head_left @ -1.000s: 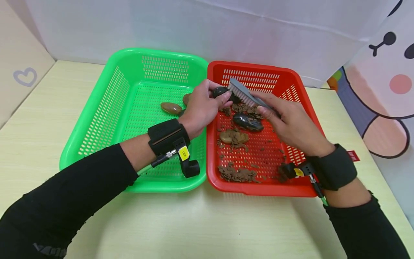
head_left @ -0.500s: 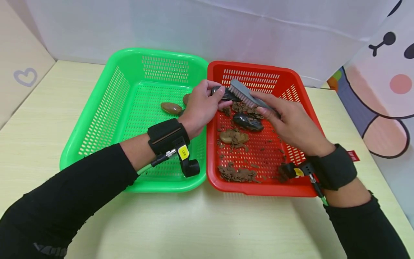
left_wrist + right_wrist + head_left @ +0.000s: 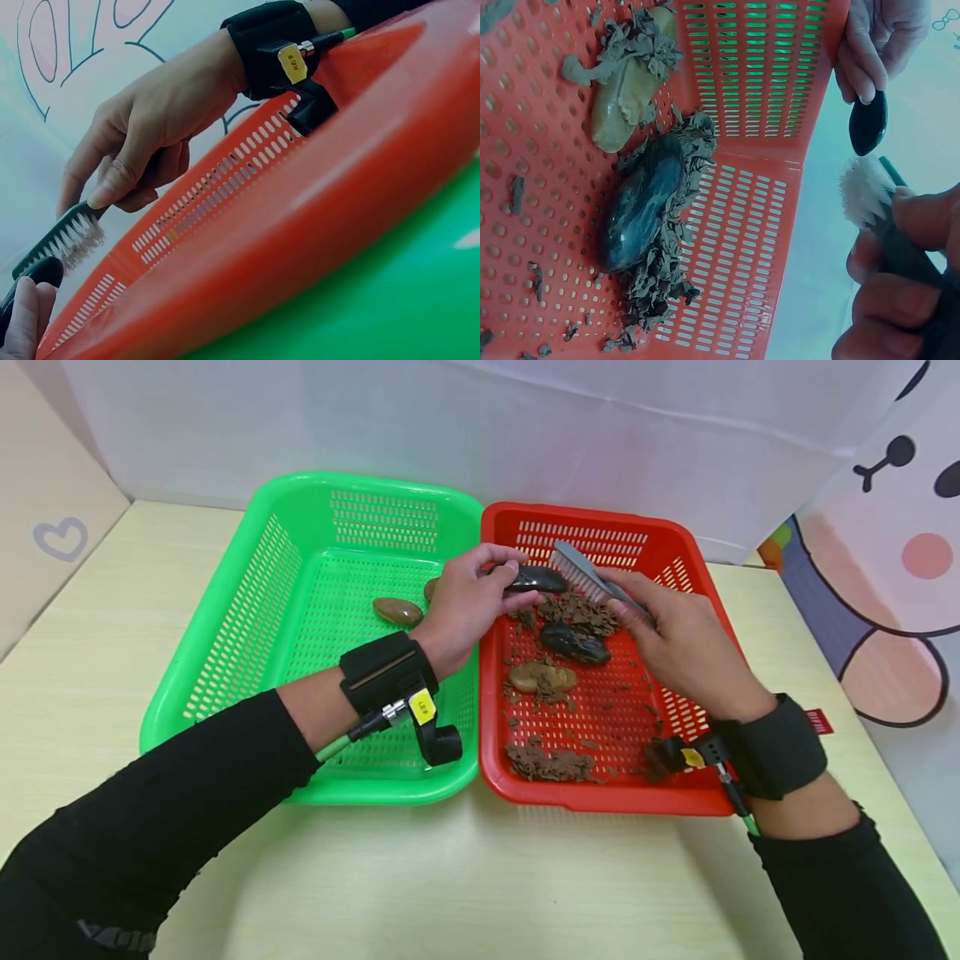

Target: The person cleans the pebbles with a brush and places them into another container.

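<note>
- Brush (image 3: pixel 585 572) shifted toward 3 o'clock; stone (image 3: pixel 540 578) now more level, likely turned mid-scrub.
- Left hand (image 3: pixel 468 597): fingers pinching stone, over red basket (image 3: pixel 487 727), 11 o'clock side.
- Right hand (image 3: pixel 682 639): fingers curled round brush.

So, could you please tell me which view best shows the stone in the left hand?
The head view: the dark stone shows most of its length, one end covered by the left hand. The right wrist view shows mainly its free end; the left wrist view, a part cut off at the left edge.
</note>
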The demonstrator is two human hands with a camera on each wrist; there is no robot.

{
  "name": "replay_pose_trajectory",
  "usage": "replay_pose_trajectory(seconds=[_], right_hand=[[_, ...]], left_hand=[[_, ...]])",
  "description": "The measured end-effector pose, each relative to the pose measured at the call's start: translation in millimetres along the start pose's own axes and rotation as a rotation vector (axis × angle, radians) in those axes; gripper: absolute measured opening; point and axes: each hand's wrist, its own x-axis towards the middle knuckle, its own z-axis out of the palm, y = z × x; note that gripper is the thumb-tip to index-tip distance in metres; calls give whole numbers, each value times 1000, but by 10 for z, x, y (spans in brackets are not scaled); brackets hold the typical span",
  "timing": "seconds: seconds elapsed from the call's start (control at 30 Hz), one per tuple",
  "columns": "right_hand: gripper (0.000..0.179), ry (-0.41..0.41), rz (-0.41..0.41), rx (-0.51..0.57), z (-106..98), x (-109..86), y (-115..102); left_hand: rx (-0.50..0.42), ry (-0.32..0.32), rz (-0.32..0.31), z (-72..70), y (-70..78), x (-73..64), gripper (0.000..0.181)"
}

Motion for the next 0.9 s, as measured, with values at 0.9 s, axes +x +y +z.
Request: replay_pose_trajectory(seconds=[0.9], right_hand=[[44, 22, 19, -2, -9, 0, 4]], left_hand=[[-95, -45, -55, -19, 51, 18, 30]])
